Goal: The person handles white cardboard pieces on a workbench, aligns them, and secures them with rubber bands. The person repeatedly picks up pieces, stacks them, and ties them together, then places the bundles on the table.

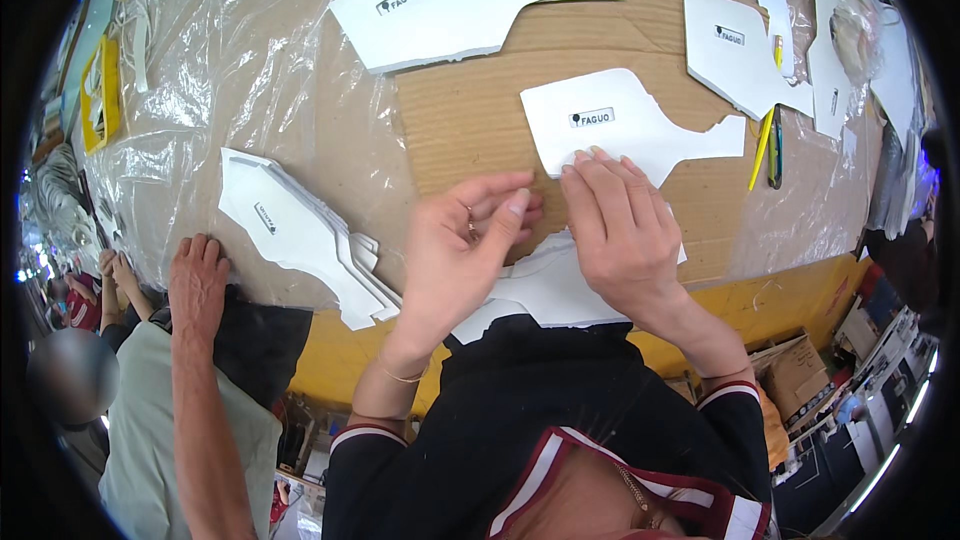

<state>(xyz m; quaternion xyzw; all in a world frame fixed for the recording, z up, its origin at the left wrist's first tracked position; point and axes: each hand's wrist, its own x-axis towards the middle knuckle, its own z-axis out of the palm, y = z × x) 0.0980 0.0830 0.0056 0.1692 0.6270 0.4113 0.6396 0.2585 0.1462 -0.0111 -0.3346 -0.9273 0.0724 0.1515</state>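
Observation:
A white shoe-upper-shaped cut piece (pixel 625 110) with a small dark printed label lies on the brown cardboard. My right hand (pixel 620 230) rests on its near edge, fingers stretched out side by side and pressing flat. Just left of it, my left hand (pixel 475 240) hovers with loosely bent fingers, the thumb in front of them; nothing shows in it. Below both hands, against my body, lie more white cut pieces (pixel 560 285), partly hidden by my hands and wrists.
A fanned stack of white pieces (pixel 285 220) lies to the left, near a co-worker's hand (pixel 198 285). Another stack (pixel 450 10) is at the far side. At right are more pieces (pixel 740 65), a yellow pen (pixel 762 150) and a dark slim tool (pixel 776 150). A yellow tray (pixel 112 95) stands far left.

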